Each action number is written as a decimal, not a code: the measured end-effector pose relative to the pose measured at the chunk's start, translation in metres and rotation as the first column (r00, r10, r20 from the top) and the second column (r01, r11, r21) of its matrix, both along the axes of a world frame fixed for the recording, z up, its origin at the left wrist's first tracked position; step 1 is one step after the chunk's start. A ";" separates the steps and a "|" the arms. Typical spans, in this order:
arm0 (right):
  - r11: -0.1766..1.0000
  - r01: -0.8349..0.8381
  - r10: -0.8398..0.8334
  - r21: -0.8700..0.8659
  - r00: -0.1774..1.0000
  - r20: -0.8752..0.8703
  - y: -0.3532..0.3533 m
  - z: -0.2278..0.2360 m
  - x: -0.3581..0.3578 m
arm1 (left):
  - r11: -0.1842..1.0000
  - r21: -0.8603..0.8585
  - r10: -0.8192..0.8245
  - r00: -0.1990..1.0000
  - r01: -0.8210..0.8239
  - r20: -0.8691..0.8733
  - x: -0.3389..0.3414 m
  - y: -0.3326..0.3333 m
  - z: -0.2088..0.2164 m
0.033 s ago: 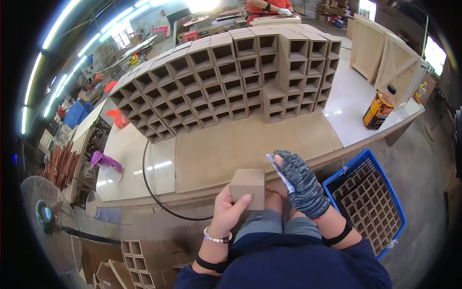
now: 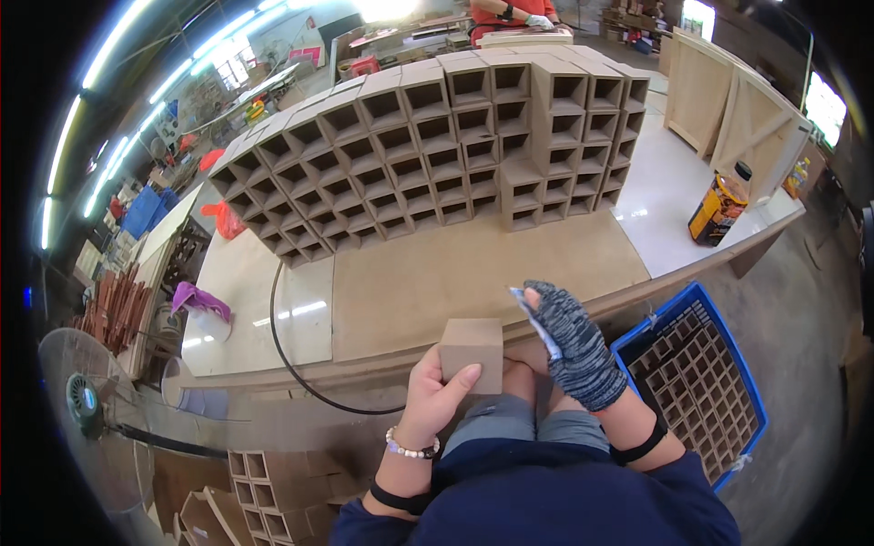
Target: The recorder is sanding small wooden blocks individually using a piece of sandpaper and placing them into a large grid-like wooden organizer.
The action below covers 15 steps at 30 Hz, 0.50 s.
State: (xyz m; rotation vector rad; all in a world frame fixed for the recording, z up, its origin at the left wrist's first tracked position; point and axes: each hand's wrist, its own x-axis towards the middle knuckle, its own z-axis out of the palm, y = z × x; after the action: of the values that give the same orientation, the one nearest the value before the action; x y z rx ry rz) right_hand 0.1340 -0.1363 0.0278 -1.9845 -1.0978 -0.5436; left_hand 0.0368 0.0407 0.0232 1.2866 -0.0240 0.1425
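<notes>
Above my lap, near the table's front edge, my left hand [image 2: 431, 398] grips a small plain brown box [image 2: 472, 342], its thumb on the near face. My right hand [image 2: 584, 350], in a grey knitted glove with bare fingertips, is closed on a thin pale blue-and-white folded sheet [image 2: 538, 322]. The sheet is apart from the box, to its right. What it is made of cannot be made out. Across the table stands a stepped stack of open-fronted square brown boxes [image 2: 395, 141], with their dark hollows facing me.
A blue crate [image 2: 695, 289] holding several similar boxes stands at my right. The table [image 2: 410, 282] bears an orange-labelled bottle [image 2: 720, 205] and a purple cloth [image 2: 198, 298]. A black hose [image 2: 276, 337] hangs off its edge. A fan [image 2: 84, 396] and more boxes [image 2: 273, 496] are lower left. Another person [image 2: 510, 14] works beyond.
</notes>
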 end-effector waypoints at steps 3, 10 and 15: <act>0.999 0.009 -0.006 0.044 0.996 -0.084 -0.003 0.006 0.000 | 0.993 0.108 0.046 0.998 -0.052 0.052 0.002 -0.009 0.003; 0.951 -0.006 0.093 -0.308 0.959 0.268 0.024 0.002 -0.024 | 0.952 0.276 0.116 0.990 -0.134 0.080 0.011 -0.016 -0.023; 0.869 0.280 -0.259 -0.408 0.960 0.107 0.008 -0.018 0.016 | 0.907 0.407 0.098 0.995 -0.104 0.036 0.010 -0.010 -0.029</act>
State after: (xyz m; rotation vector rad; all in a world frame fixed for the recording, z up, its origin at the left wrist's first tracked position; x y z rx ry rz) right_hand 0.1495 -0.1280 0.0098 -2.5412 -1.0342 -0.5341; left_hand 0.0464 0.0310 -0.0055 1.7082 0.0007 0.2457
